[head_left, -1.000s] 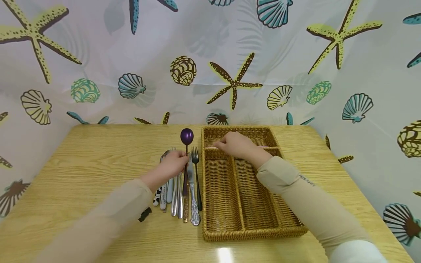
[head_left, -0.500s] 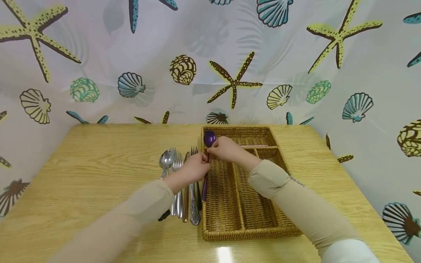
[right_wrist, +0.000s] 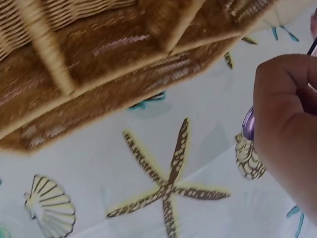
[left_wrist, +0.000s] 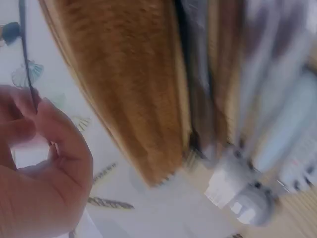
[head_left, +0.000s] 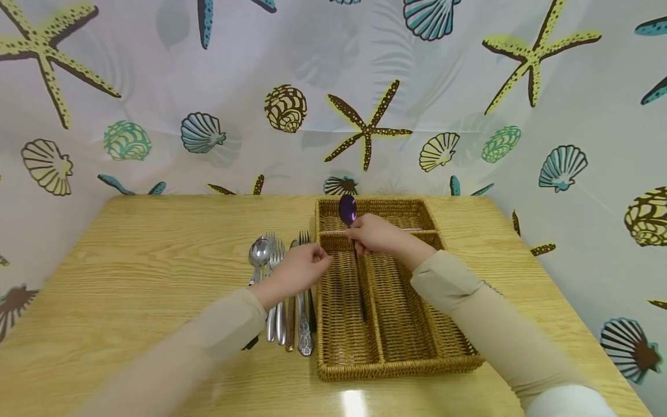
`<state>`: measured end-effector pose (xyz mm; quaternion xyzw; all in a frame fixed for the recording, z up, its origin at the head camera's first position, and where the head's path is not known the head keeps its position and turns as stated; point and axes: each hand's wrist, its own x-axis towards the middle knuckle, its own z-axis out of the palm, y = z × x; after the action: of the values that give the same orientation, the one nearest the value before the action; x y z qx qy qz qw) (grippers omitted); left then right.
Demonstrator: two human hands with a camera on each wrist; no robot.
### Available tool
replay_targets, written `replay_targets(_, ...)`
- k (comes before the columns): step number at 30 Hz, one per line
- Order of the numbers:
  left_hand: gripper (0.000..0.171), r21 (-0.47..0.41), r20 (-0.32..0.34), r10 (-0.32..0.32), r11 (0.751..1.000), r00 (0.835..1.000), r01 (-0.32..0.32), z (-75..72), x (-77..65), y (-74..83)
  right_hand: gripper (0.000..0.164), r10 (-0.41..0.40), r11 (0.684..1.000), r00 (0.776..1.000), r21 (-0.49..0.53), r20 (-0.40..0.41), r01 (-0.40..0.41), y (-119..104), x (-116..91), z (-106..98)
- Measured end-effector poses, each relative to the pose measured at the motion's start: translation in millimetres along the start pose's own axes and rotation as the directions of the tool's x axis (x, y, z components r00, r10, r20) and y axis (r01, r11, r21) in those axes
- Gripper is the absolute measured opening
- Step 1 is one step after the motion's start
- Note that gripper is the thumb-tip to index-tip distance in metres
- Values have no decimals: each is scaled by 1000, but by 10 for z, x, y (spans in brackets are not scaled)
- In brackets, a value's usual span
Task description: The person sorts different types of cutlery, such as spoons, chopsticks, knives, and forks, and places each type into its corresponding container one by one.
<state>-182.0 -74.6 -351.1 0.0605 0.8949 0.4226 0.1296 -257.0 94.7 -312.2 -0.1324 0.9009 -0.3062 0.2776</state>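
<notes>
My right hand (head_left: 379, 234) pinches a purple spoon (head_left: 348, 209) by its neck, over the left part of the wicker tray (head_left: 383, 369). The spoon's bowl points to the back and its thin dark handle slants toward me across the left compartment. In the right wrist view, a bit of the purple bowl (right_wrist: 249, 124) shows beside the hand. My left hand (head_left: 298, 267) hovers near the tray's left rim with fingers loosely curled, and a gap separates it from the spoon. Below it lies a row of cutlery, partly hidden by that hand and sleeve.
Left of the tray lie silver spoons (head_left: 260, 252), forks (head_left: 277, 253), and knives with an ornate silver handle (head_left: 305, 341) among them. A thin pale stick (head_left: 414, 229) lies along the tray's back divider. A patterned cloth (head_left: 234, 87) hangs behind the wooden table (head_left: 172, 249).
My left hand carried the purple spoon right from the cutlery row to the tray. There my right hand took its neck and moved it slightly right, and the left hand let go.
</notes>
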Motion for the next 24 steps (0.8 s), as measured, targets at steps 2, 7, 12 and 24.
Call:
replay_targets(2,25,81,-5,-6,997,1000,6,-103,-36,-154,33,7,998,1000,-55,-1,-7,72,-53,-83)
replay_targets(7,34,271,-10,-87,959,996,87,-364,-122,-608,38,41,978,999,-206,-13,-43,290,-177,-253)
replay_targets(12,40,392,0,-160,908,987,147,-484,-219,-871,41,48,955,998,-292,-36,-56,541,-303,-331)
replay_targets(24,24,513,-24,-231,832,973,211,-424,-266,-910,45,185,922,982,-338,-44,-188,1005,-261,-302)
